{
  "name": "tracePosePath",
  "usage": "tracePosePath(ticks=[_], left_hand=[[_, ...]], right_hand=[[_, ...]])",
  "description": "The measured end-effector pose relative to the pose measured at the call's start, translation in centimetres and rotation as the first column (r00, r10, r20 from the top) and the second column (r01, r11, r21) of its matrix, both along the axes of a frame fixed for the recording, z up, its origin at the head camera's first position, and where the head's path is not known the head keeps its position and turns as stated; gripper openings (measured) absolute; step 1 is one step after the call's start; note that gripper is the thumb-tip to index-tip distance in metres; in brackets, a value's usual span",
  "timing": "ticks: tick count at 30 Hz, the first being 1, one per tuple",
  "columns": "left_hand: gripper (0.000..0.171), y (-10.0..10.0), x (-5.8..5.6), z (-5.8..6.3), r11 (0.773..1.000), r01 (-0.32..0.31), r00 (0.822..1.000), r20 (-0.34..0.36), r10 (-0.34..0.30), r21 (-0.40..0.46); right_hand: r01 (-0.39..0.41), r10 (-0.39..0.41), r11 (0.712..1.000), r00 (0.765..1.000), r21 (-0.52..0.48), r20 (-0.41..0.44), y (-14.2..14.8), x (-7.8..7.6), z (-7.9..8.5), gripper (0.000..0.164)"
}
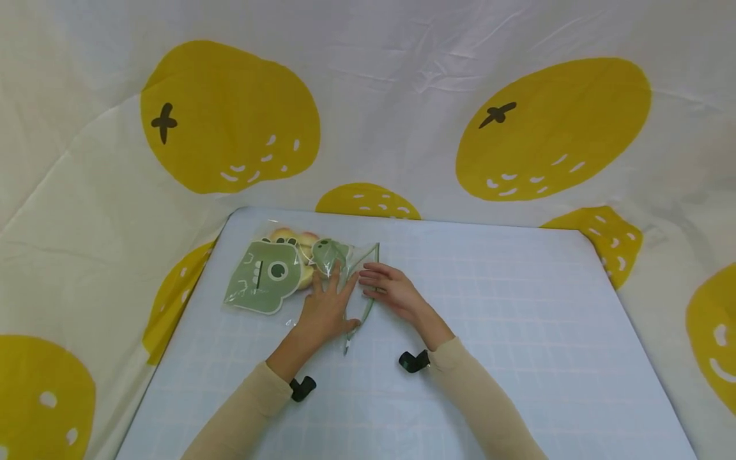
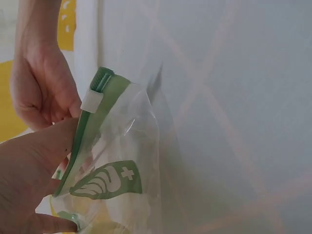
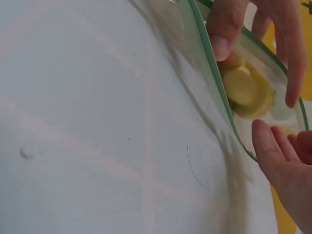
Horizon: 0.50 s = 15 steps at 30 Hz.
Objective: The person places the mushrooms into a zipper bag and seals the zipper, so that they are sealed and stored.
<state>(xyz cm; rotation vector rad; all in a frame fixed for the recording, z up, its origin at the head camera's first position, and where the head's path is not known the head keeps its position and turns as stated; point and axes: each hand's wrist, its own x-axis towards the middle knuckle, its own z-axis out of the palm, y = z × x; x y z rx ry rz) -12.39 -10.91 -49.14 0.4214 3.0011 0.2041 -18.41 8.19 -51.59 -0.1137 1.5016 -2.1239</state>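
Observation:
A clear zip bag [image 1: 359, 255] with a green zip edge [image 2: 77, 146] and a white slider [image 2: 91, 101] lies with its mouth parted toward the right. My left hand [image 1: 326, 312] spreads its fingers over the bag, and its thumb [image 3: 222, 46] reaches inside the mouth. My right hand [image 1: 393, 292] is at the mouth's right side, fingers nearly straight, with fingertips close to the green rim in the right wrist view. Yellow rounded pieces [image 3: 246, 90] show through the opening. At its left lie a flat green dinosaur-head shape [image 1: 261, 275] in clear plastic and a small green piece [image 1: 329, 250].
Pale checked cloth [image 1: 506, 332] covers the table. Behind it hangs a white curtain [image 1: 391, 128] printed with large yellow fruit. Dark wrist cameras [image 1: 414, 361] stick out beside both sleeves, close over the cloth.

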Motion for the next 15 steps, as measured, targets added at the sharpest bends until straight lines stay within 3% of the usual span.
tracePosePath(ticks=[10,15], left_hand=[[0.101,-0.1,0.1,-0.6,0.999,-0.006,0.995,-0.096,0.01,0.042],[0.089,-0.3,0.4,-0.9,0.999,0.008,0.992,-0.128,-0.003,0.038]], right_hand=[[0.024,-0.001,0.989,0.988,0.146,-0.157,2.4,0.8,0.3,0.042],[0.028,0.025,0.975,0.972,0.222,-0.235,3.3,1.4,0.4,0.04]])
